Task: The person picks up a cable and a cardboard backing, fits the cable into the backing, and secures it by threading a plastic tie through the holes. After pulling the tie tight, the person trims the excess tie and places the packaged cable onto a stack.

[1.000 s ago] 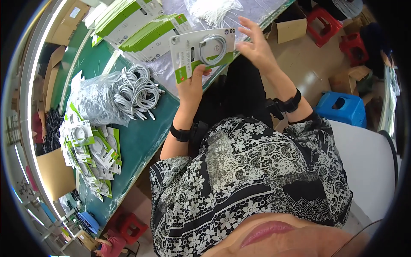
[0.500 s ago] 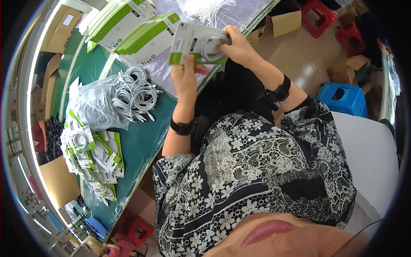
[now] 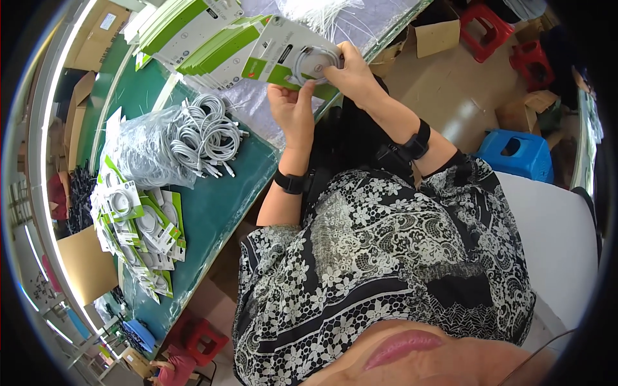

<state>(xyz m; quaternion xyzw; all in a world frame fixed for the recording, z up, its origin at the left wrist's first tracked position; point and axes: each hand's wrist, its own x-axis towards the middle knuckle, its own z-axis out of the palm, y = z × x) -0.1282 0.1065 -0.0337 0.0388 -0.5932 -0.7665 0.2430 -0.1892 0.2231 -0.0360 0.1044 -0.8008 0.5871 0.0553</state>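
Over the table's near edge I hold up a white-and-green packaging card with a coiled pale-grey cable on its right part. My right hand grips the card's right end, its thumb pressed on the coil. From below, my left hand pinches the lower edge by the coil, thumb in front and fingers partly behind the card. Left of my hands, a loose heap of grey cables spills from a clear plastic bag. Nearer to me lies a pile of carded cables.
Stacks of flat green-and-white cards stand at the far side of the green table. Beyond the held card lies a bunch of thin white ties. A blue stool and red stools are on the floor to the right.
The card has turned and tilted, so its printed face and the coil show more. My left hand has moved right along the lower edge to the coil; my right thumb now lies on the coil.
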